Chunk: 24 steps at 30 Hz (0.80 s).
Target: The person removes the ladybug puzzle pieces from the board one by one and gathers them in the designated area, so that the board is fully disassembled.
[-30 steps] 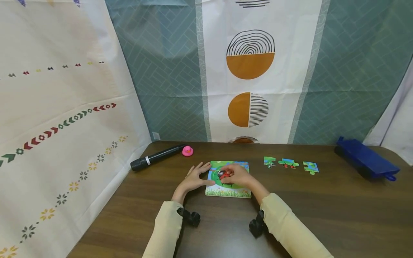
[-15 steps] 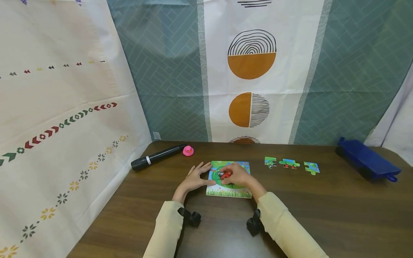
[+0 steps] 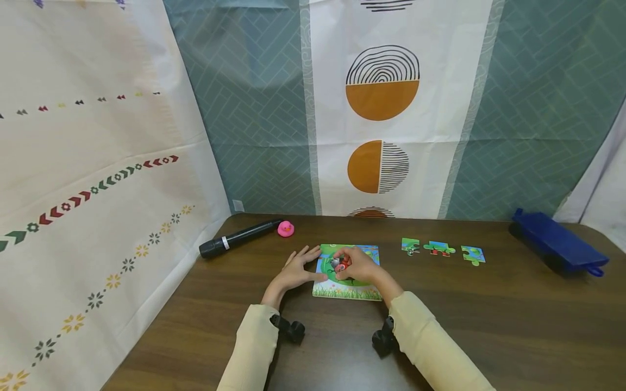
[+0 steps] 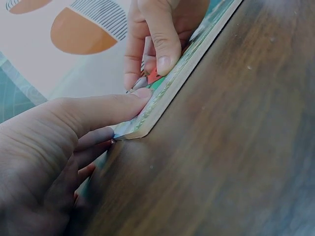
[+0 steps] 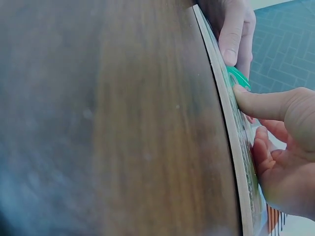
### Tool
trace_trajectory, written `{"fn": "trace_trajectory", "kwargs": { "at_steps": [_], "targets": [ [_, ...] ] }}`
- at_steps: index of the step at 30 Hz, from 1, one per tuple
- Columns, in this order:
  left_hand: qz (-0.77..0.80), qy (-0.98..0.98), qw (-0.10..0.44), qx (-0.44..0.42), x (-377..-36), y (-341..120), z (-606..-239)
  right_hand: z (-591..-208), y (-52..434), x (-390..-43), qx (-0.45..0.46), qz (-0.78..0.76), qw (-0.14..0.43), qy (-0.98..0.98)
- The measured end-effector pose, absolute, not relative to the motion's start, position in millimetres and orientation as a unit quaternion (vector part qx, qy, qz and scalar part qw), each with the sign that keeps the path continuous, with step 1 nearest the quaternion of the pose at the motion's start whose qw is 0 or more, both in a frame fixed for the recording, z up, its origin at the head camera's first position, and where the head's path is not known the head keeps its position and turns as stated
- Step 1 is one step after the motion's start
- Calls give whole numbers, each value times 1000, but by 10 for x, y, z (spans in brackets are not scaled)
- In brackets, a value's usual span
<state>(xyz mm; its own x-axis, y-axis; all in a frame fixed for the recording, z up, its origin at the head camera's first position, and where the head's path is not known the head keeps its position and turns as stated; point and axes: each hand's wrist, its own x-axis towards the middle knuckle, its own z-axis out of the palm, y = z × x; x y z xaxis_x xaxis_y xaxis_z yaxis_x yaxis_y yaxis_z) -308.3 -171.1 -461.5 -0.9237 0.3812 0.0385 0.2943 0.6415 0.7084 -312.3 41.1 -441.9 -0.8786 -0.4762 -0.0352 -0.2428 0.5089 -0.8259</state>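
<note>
Three loose colourful cardboard puzzle pieces [image 3: 443,251], one square puzzle board [image 3: 347,290], one black cylindrical marker [image 3: 238,238], one pink rubber duck [image 3: 286,229], one blue fabric pouch [image 3: 557,241], two hands.

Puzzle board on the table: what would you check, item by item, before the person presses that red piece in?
1. Board lies flat on the table: ok.
2. Left hand steadies the board, thumb on its left edge: ok.
3. Right hand pinches the red piece over the board's middle: ok.
4. Piece lined up with its gap: cannot tell, fingers hide it.
5. Three loose pieces lie apart to the right, in the open: ok.
6. Black tube and pink duck sit away from the board: ok.
</note>
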Motion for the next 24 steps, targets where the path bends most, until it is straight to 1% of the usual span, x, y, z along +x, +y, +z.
{"fn": "trace_trajectory", "kwargs": {
  "at_steps": [3, 8, 14, 24],
  "targets": [
    [384, 904, 57, 182, -3081, -1714, -4605, -4422, 405, -3125, -210, -454, 126, 857],
    [389, 901, 63, 181, -3067, -1714, -4592, -4443, 405, -3108, -199, -475, 138, 846],
    [392, 899, 73, 183, -3044, -1705, -4592, -4484, 435, -3080, -208, -507, 146, 823],
    [386, 901, 67, 188, -3069, -1717, -4612, -4505, 411, -3079, -185, -521, 132, 823]
  ]
}}
